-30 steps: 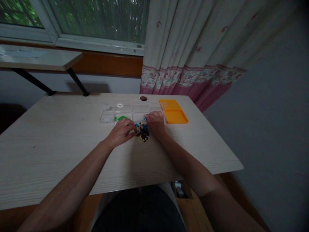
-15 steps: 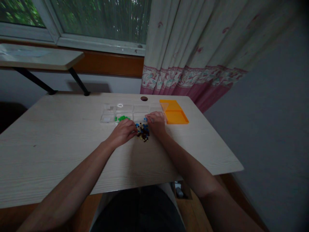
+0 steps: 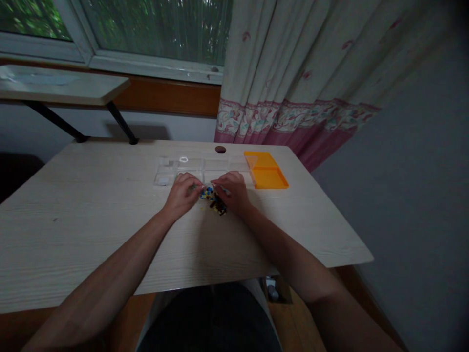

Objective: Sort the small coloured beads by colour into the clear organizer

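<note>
A small heap of tiny blue, dark brown and pale yellow building bricks (image 3: 219, 206) lies on the table between my hands. My left hand (image 3: 180, 196) is at its upper left, fingers curled and tips drawn together; whatever they pinch is too small to make out. From the right, my right hand (image 3: 234, 191) reaches over the heap's edge, thumb and forefinger pinched close to the left fingertips. Just behind both hands lies a clear compartment box (image 3: 164, 180). The left hand hides most of the green bricks in that box.
An orange tray or lid (image 3: 269, 178) lies at the right end of the clear box, partly under its clear plastic. Behind them is a round hole (image 3: 220, 149) in the table (image 3: 110, 220). A raised shelf (image 3: 66, 88) stands at the back left.
My left hand has moved up and now covers the green bricks. The right fingertips have come down and left toward the left ones. The heap's upper part has spread leftward.
</note>
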The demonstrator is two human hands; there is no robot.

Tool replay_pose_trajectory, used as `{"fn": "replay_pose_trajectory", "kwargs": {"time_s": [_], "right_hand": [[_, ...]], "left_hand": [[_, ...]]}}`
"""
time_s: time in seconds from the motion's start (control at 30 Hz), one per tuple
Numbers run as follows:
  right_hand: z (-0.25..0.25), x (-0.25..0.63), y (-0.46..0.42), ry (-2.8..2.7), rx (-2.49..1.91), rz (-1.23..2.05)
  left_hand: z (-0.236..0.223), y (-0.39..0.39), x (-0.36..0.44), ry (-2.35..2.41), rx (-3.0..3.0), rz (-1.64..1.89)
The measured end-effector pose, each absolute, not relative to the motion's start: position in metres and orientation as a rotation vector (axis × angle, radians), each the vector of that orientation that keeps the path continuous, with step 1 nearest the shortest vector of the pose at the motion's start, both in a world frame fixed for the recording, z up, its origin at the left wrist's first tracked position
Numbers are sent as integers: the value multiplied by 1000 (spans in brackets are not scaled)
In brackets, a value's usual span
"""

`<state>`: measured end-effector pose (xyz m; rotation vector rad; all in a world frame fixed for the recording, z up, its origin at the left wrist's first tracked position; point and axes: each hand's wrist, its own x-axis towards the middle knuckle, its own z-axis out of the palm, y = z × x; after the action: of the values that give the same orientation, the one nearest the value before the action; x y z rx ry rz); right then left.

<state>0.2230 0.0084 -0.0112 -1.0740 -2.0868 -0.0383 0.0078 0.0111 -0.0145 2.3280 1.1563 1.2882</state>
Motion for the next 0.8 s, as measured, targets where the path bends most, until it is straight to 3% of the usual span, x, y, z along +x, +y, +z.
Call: {"fn": "replay_pose_trajectory", "kwargs": {"time_s": [0.43,0.8], "right_hand": [[-12,216,5,-2192,-967,-26],[1,182,-39,-2731,-464,327]], "left_hand": [[-15,13,6,1273,2288,1314],[-16,15,5,1408,2216,1413]]}}
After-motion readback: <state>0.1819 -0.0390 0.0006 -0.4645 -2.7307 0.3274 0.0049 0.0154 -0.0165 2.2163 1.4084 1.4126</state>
